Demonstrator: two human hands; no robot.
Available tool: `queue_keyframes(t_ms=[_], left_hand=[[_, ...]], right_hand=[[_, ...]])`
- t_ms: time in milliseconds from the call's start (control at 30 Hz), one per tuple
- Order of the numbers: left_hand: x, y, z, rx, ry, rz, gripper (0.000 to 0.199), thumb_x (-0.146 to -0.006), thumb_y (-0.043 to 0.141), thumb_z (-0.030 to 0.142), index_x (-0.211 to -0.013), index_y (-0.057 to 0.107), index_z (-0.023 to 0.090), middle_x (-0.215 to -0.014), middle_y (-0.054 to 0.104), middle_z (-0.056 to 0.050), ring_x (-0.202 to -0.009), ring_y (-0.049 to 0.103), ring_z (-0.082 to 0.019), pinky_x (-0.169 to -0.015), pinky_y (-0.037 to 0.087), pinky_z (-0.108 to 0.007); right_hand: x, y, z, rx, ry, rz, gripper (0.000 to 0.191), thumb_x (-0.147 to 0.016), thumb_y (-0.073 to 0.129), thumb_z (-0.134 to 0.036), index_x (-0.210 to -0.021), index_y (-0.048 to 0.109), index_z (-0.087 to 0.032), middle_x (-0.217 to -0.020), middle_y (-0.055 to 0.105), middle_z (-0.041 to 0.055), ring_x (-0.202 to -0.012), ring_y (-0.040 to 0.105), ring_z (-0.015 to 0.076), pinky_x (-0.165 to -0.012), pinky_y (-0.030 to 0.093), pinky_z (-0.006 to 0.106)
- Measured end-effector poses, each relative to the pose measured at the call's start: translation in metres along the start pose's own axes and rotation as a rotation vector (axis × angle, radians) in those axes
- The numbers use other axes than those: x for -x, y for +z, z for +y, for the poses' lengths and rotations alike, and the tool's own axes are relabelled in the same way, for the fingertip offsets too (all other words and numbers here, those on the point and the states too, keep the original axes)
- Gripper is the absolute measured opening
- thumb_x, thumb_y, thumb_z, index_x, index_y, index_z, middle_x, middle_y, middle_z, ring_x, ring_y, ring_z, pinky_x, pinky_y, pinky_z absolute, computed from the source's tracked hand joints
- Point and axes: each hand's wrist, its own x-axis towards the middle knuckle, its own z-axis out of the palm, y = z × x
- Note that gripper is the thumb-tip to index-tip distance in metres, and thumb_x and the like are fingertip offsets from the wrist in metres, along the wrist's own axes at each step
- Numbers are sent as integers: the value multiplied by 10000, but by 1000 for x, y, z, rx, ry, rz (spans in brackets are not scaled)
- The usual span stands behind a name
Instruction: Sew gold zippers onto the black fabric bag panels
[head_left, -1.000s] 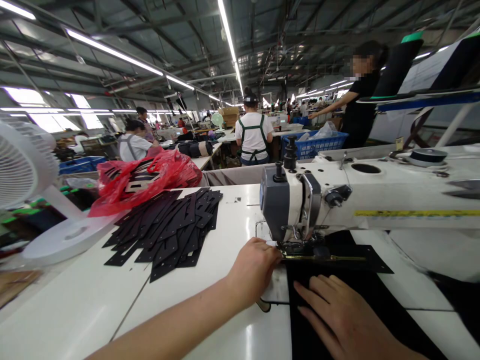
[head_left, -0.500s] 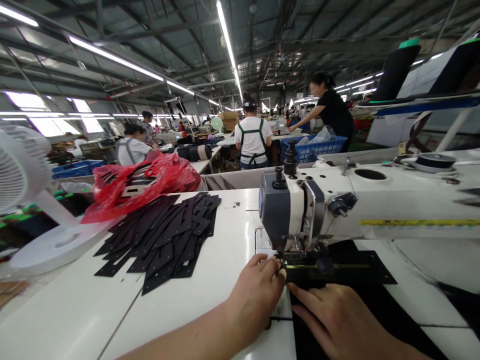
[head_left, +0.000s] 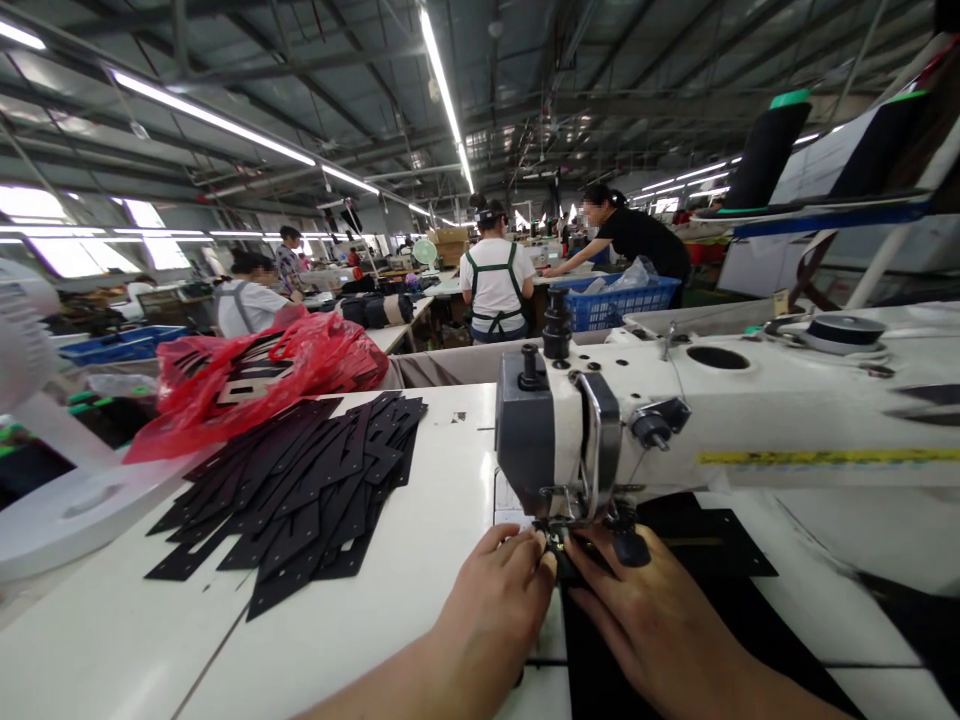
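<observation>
My left hand (head_left: 504,590) is closed, its fingertips pinched on the end of a zipper beside the needle area of a white and grey sewing machine (head_left: 525,430). My right hand (head_left: 649,600) lies palm down, thumb and index finger stretched out and apart, over the zipper and black material in front of the presser foot. Gold zipper teeth (head_left: 694,542) show to the right of that hand, set in a black strip (head_left: 739,545) with small corner holes. A larger black piece (head_left: 772,630) spreads beneath my right hand and wrist. The needle point itself is hidden.
Many black strips with holes (head_left: 315,490) are piled on the white table (head_left: 375,640), beside a red plastic bag (head_left: 300,350). A white fan (head_left: 37,420) stands at left. Thread cones (head_left: 765,150) stand at right. Co-workers and a blue basket (head_left: 622,300) are beyond.
My right hand has moved up and forward, now covering much of the zipper close to the machine's foot. My left hand stays at the zipper end. The whole view has shifted slightly.
</observation>
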Motion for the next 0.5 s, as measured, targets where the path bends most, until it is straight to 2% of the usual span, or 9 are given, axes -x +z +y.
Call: queue_keyframes(t_ms=[233, 500], left_hand=[[-2, 1, -3, 44, -27, -71, 124, -904, 481, 135, -892, 601, 106, -884, 646, -89, -856, 621, -193, -836, 495, -352], [-1, 7, -10, 66, -25, -47, 53, -882, 545, 130, -872, 597, 129, -928, 663, -64, -861, 628, -178, -832, 478, -324]], right_hand=[[-3, 3, 6, -37, 8, -6, 332, -830, 506, -131, -1150, 577, -176, -1048, 625, 87, -993, 554, 261, -849, 466, 437], [-4, 4, 8, -44, 14, 10, 363, -836, 502, -119, -1186, 558, -201, -1066, 630, 69, -971, 558, 233, -849, 459, 390]])
